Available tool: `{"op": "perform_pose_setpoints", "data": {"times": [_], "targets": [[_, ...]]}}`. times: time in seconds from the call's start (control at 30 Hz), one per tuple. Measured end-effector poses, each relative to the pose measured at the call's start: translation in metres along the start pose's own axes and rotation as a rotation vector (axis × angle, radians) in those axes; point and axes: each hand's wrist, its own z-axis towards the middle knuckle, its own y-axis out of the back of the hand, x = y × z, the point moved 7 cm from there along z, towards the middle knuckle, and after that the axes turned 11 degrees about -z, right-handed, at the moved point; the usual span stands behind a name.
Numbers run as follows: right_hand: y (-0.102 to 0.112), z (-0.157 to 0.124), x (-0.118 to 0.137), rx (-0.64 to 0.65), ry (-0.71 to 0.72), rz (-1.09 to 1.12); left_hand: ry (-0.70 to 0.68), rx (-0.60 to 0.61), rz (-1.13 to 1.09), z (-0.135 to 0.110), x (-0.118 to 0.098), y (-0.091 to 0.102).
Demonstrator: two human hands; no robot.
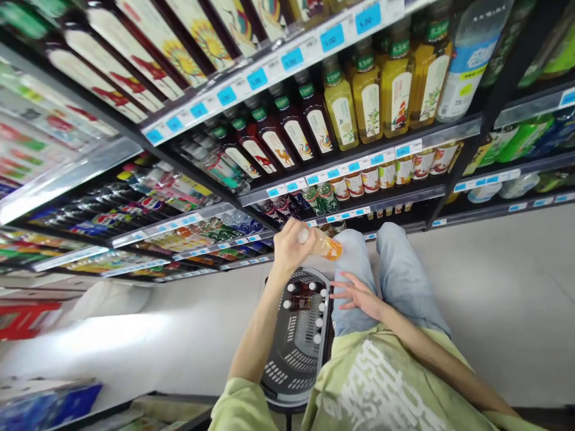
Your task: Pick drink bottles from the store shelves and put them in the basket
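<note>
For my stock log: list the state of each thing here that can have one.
Left hand: closed around a clear plastic bottle of orange drink.
Bottle of orange drink: white cap on, tilted in the grip.
Right hand: open, fingers spread, holding nothing.
Dark grey plastic basket: partly filled with capped bottles.

The left hand [290, 245] grips an orange drink bottle [327, 246] near its white cap, holding it tilted above a dark grey shopping basket [294, 359]; white-capped bottles [300, 303] lie in the basket; the right hand [359, 295] is spread flat, fingers loose, beside the basket's rim against the pale blue jeans [404, 281]; store shelves [359, 161] carry green-capped tea bottles [366, 102] and blue price tags [332, 37].
</note>
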Motion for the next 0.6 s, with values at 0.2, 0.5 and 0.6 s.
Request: {"op": "perform_pose_setpoints", "data": {"times": [0.2,0.5,0.6], "targets": [[0.034,-0.007,0.0,0.011,0.115,0.087,-0.08,0.042,-0.196,-0.033,-0.072,-0.018],[0.058,-0.012,0.011,0.059,0.124,-0.279,0.162,-0.24,-0.343,-0.071,-0.067,-0.042],[0.053,-0.019,0.015,0.125,0.058,-0.298,0.203,-0.236,-0.382,-0.076,-0.067,-0.032]]}}
